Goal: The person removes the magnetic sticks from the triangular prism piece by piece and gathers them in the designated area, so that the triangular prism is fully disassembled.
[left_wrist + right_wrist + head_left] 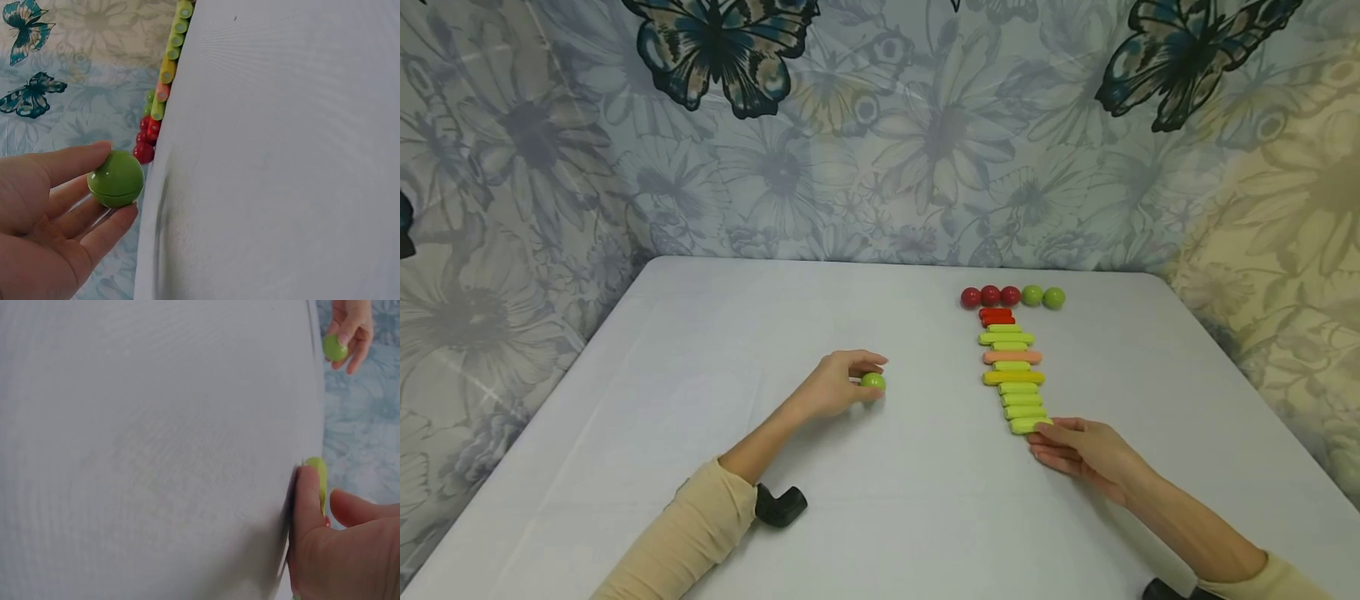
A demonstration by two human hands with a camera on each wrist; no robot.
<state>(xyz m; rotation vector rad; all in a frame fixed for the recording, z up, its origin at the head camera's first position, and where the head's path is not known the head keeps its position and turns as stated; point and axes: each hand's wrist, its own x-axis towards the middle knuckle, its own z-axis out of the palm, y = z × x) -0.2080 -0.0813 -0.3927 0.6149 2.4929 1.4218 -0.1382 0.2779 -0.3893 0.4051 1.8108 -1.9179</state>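
My left hand (842, 383) pinches a shiny green ball (117, 180) between thumb and fingers, over the middle of the table. A seam runs round the ball in the left wrist view. Right of centre, a column of short sticks (1019, 400) runs from back to front: red, yellow-green, salmon and yellow, some longer than others. At its near end my right hand (1093, 458) holds the right end of the last yellow-green stick (1022, 427) with thumb and fingers. Behind the column stands a row of balls, red ones (990, 296) on the left and two green ones (1043, 296) on the right.
A white cloth covers the table (887, 517). Patterned wallpaper (850, 167) with butterflies rises behind its far edge. A black curved object (781, 506) shows beside the left sleeve, and another dark piece (1165, 590) by the right sleeve.
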